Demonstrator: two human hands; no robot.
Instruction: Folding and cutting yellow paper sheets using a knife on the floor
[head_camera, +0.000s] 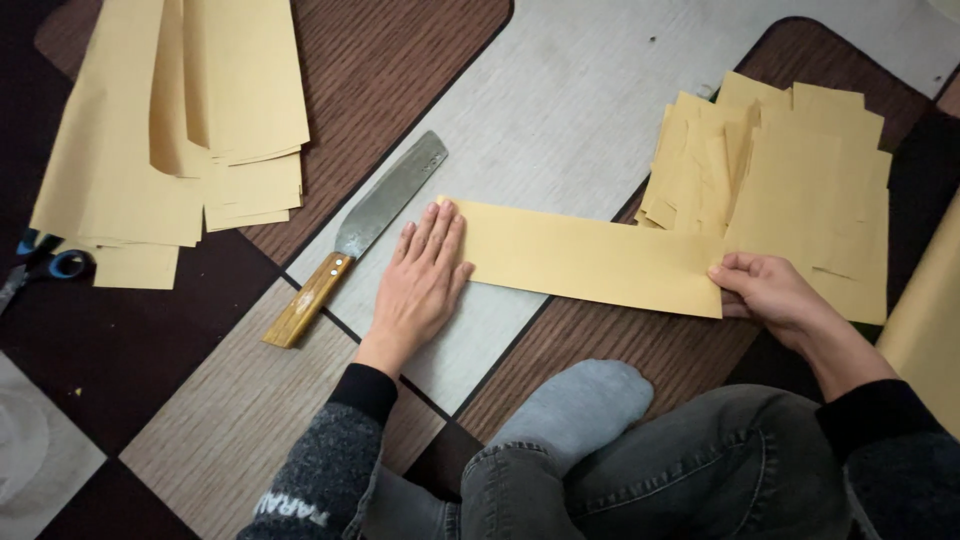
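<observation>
— What is held by the hands?

— A long yellow paper strip is laid flat on the floor, across a grey panel and a brown wood-grain panel of the patterned covering. Its left end is pressed down by the left hand, which is spread open and flat, fingers together — nothing is gripped. Its right end is pinched by the right hand, fingers curled over the top of the edge.

— And what is found beside it?

— A broad knife with a wooden handle is laid just beside the left hand, its blade angled toward the far edge of the floor; whether it is touched cannot be told. A stack of cut yellow pieces is seen just beyond the right hand, partly overlapped by the strip. A larger pile of yellow sheets is placed toward the far left corner, well apart, with blue-handled scissors at the left edge. A grey-socked foot is tucked under at the near edge.
</observation>
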